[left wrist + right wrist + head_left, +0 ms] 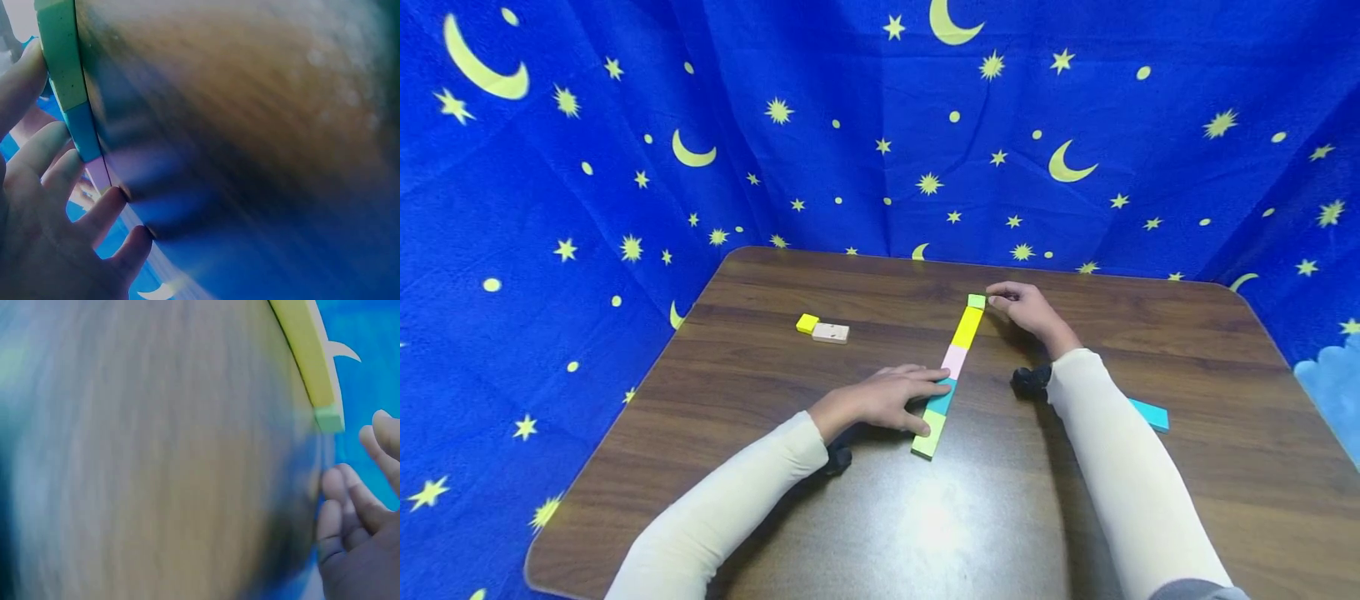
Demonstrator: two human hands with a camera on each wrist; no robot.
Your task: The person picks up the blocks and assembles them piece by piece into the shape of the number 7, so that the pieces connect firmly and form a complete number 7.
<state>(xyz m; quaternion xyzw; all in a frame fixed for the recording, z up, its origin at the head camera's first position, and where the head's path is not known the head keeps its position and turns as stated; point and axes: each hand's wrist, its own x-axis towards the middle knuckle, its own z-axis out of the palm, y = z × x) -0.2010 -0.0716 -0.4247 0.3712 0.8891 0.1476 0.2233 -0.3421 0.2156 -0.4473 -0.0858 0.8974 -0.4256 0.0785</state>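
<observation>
A straight row of flat blocks runs away from me: a light green block (931, 433), a teal block (942, 398), a pink block (954, 362), a yellow block (967, 327) and a small light green block (976, 301) at the far end. With spread fingers, my left hand (891, 398) lies along the left side of the row, its thumb at the near green block and fingertips over the teal one. Beside the far end is my right hand (1022, 308), fingers loosely bent; the right wrist view shows a gap between them and the small green block (328, 419).
On the left of the table (760, 383) lie a small yellow block (807, 322) and a pale block with dark marks (831, 333), end to end. Another teal block (1150, 414) is partly behind my right forearm. A blue moon-and-star curtain (850, 83) hangs behind the table.
</observation>
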